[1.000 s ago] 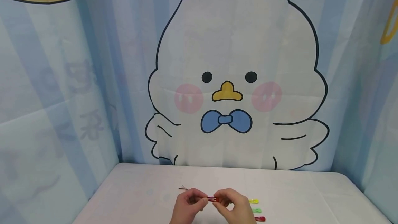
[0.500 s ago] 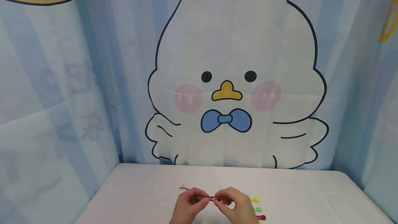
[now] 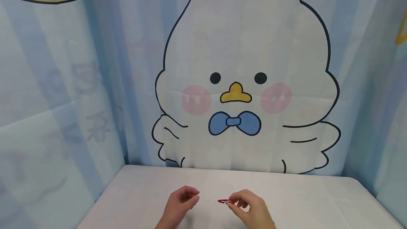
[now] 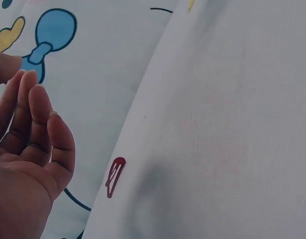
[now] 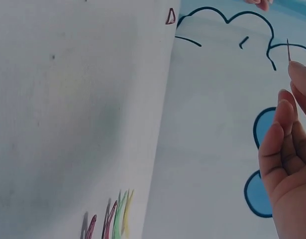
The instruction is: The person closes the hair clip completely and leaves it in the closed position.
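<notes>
In the head view my right hand (image 3: 252,207) pinches a red snap hair clip (image 3: 224,201) between thumb and fingertips, its free end pointing left. Edge-on, that held clip (image 5: 288,51) appears as a thin line in the right wrist view. My left hand (image 3: 179,204) is apart from it, fingers loosely bent, thumb near the fingertips; nothing shows between them. Another dark red hair clip (image 4: 115,178) lies on the table beyond the left hand in the left wrist view.
In the right wrist view, a row of hair clips lies on the white table (image 3: 149,179): dark red (image 5: 91,228), another red (image 5: 111,219), green (image 5: 120,214) and yellow (image 5: 128,213). The right hand mostly covers them in the head view. A printed curtain (image 3: 238,45) stands behind the table.
Both hands held the red hair clip between them earlier. My left hand has let go and moved left; the right hand keeps the clip and has shifted slightly right.
</notes>
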A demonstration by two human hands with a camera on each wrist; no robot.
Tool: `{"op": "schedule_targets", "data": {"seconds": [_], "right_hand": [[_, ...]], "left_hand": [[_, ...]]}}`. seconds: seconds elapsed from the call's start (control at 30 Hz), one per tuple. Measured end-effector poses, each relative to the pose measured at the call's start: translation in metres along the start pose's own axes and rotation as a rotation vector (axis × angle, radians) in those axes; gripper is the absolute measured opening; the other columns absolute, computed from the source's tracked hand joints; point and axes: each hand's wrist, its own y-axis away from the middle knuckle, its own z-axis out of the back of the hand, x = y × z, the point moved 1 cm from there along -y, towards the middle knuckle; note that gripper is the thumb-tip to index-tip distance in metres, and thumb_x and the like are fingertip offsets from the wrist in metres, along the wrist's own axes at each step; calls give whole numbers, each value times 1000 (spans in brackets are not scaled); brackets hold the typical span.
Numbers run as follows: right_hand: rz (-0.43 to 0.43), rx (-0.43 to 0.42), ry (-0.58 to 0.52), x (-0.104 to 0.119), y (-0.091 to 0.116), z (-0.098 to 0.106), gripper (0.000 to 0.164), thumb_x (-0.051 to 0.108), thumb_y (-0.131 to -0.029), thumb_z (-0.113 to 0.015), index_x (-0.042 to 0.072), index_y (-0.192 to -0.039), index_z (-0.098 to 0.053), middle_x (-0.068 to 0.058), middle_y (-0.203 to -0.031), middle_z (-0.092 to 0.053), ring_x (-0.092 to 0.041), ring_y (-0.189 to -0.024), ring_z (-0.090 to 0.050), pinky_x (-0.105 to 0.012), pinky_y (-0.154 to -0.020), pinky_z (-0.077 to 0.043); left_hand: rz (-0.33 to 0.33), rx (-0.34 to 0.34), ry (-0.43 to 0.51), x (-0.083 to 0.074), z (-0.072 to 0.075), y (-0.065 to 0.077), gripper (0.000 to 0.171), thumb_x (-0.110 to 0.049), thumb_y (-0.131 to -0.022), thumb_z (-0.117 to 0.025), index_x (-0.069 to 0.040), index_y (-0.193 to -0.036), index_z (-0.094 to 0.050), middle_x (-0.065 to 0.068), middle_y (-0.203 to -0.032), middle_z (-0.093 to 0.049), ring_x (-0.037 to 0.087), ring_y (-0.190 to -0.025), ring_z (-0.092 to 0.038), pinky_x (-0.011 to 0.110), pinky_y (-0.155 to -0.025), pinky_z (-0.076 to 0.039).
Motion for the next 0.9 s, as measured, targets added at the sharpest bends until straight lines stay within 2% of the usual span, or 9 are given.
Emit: {"op": "schedule_targets", "data": {"seconds": [0.13,0.2,0.37,0.53,0.63,0.77,0.83,0.9], "right_hand": [[-7,3,31,-3,1,7,33,-3,-71,-87,21,-88,-71,12,-82,-65,-5,-66,-56,-23,-57,-48],[-53,15,36,-3,1,10,32,-2,-72,-87,21,-87,-72,13,-83,-64,-4,-67,-56,-24,-57,-48],[-158,38,48,-5,4,20,29,0,-73,-87,22,-86,-72,17,-83,-62,-3,-68,-55,-24,-59,-49],[-182,67,58,-8,9,29,27,1,-73,-86,20,-86,-71,17,-83,-62,-3,-68,-54,-24,-59,-48],[-251,107,66,-7,10,35,24,4,-75,-86,19,-87,-72,16,-83,-62,-3,-69,-54,-25,-61,-49],[-384,182,70,-8,10,45,16,11,-80,-85,17,-89,-73,13,-83,-61,-4,-70,-52,-25,-63,-49],[-394,202,73,-10,12,50,15,13,-80,-85,16,-90,-73,12,-82,-60,-4,-69,-52,-25,-62,-49],[-367,203,76,-12,14,53,16,12,-80,-85,15,-89,-73,13,-80,-59,-4,-69,-52,-25,-61,-48]], "left_hand": [[-16,-13,10,5,10,-2,28,-14,-93,-71,7,-112,-66,3,-92,-69,17,-77,-60,28,-68,-50],[-16,-22,11,7,14,-3,29,-13,-93,-71,8,-113,-65,3,-93,-69,17,-78,-60,28,-68,-50],[17,-40,-9,12,22,-8,30,-12,-94,-70,8,-115,-65,2,-92,-68,17,-79,-60,29,-69,-50],[44,-60,-31,19,31,-15,29,-11,-94,-70,8,-116,-64,2,-91,-66,17,-80,-60,31,-69,-50],[51,-60,-40,23,36,-17,29,-11,-94,-69,7,-116,-64,2,-91,-66,17,-81,-61,32,-69,-50],[54,-59,-51,27,40,-22,27,-10,-95,-68,6,-116,-64,3,-92,-67,18,-81,-61,32,-69,-51],[59,-61,-63,29,42,-26,27,-11,-95,-68,6,-116,-64,3,-92,-67,18,-81,-61,33,-69,-51],[63,-61,-79,31,44,-30,26,-12,-95,-68,5,-115,-65,3,-92,-67,18,-81,-61,33,-69,-51]]}}
